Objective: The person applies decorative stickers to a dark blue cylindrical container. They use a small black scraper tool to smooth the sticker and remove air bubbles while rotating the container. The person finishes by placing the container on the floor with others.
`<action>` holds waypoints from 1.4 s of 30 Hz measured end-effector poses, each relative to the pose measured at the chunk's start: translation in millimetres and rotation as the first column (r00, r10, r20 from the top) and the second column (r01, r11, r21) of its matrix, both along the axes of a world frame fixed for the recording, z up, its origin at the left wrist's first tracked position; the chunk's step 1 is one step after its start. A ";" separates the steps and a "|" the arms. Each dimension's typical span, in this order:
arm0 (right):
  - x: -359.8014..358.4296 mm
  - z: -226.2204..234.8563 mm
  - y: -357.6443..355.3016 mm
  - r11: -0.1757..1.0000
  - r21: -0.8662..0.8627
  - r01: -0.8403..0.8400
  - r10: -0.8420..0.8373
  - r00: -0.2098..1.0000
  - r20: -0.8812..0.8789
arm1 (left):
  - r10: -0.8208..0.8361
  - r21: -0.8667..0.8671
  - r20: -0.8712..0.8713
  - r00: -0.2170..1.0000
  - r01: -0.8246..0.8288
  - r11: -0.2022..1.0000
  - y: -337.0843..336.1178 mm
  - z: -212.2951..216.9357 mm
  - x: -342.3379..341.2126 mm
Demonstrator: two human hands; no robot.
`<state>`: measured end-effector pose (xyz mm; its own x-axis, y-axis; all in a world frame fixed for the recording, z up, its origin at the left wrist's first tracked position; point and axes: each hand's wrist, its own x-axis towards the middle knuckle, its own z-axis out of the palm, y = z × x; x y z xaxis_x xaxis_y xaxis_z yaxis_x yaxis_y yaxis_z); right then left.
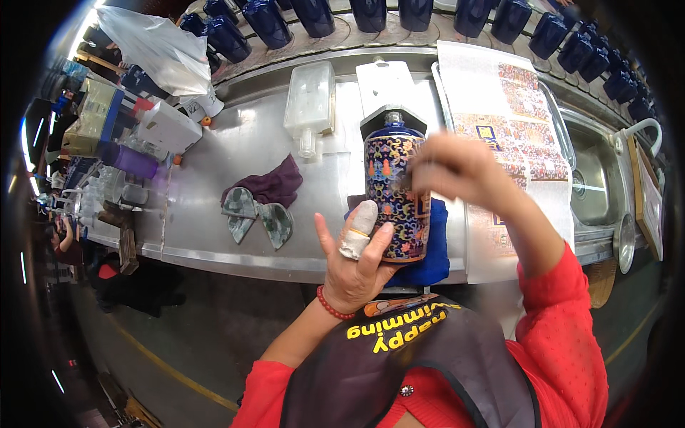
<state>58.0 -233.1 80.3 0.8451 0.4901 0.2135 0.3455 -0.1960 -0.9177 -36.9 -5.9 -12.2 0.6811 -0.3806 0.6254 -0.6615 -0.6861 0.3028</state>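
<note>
A dark blue bottle (393, 198) covered with a colourful floral pattern leans on a stand over the bench, its clear neck pointing away from me. My left hand (354, 265) grips its lower left side with the thumb and a finger wrapped in a pale cover, the other fingers spread. A red bead bracelet circles that wrist. Against the bottle's right side is my right hand (460, 170), blurred by motion, with curled fingers. Something small and dark shows at its fingertips, too smeared to name. A blue cloth (437, 246) lies beneath the bottle's base.
Printed pattern sheets (524, 153) lie right, beside a sink (594, 171). A clear rectangular bottle (310, 100) lies farther back. Left are a purple cloth (275, 184) and green patterned pieces (274, 225). Blue bottles (369, 16) line the conveyor (342, 36) behind. A white box (169, 130) stands left.
</note>
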 end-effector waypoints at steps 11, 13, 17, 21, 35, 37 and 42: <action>19.6 -14.1 -9.1 0.837 -0.110 0.536 -0.288 0.603 0.744 | 0.030 -0.002 -0.049 0.998 -0.030 1.000 -2.9 11.0 -2.6; 10.9 -11.1 -4.0 0.969 -0.191 0.155 0.055 0.623 0.780 | 0.036 0.019 -0.023 0.999 -0.036 0.999 -0.1 11.4 -0.9; 15.7 0.8 -2.3 0.999 -0.022 0.043 -0.045 0.997 -0.058 | 0.042 -0.009 -0.051 0.998 -0.043 0.999 1.1 5.7 -3.4; 8.7 -8.1 2.8 0.925 -0.219 0.312 0.050 0.472 0.880 | 0.032 -0.041 -0.108 0.994 -0.037 0.998 4.5 4.3 -6.1; -13.5 -16.0 6.6 0.985 -0.113 -0.132 0.172 0.823 0.541 | 0.065 -0.013 -0.115 0.991 -0.067 0.998 3.1 6.1 -2.7; 3.1 -17.6 5.8 0.907 0.060 0.417 -0.392 0.786 0.478 | 0.076 -0.003 -0.096 0.993 -0.077 0.997 3.3 4.7 -2.4; -16.3 -4.4 5.1 0.888 -0.337 -0.313 0.454 0.713 0.535 | 0.071 0.008 -0.075 0.995 -0.071 0.997 3.6 2.2 -2.0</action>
<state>41.7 -228.1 75.9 0.3149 0.8344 0.4523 0.8838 -0.0841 -0.4602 -38.9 -2.3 -10.1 0.7514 -0.3328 0.5698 -0.5866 -0.7324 0.3456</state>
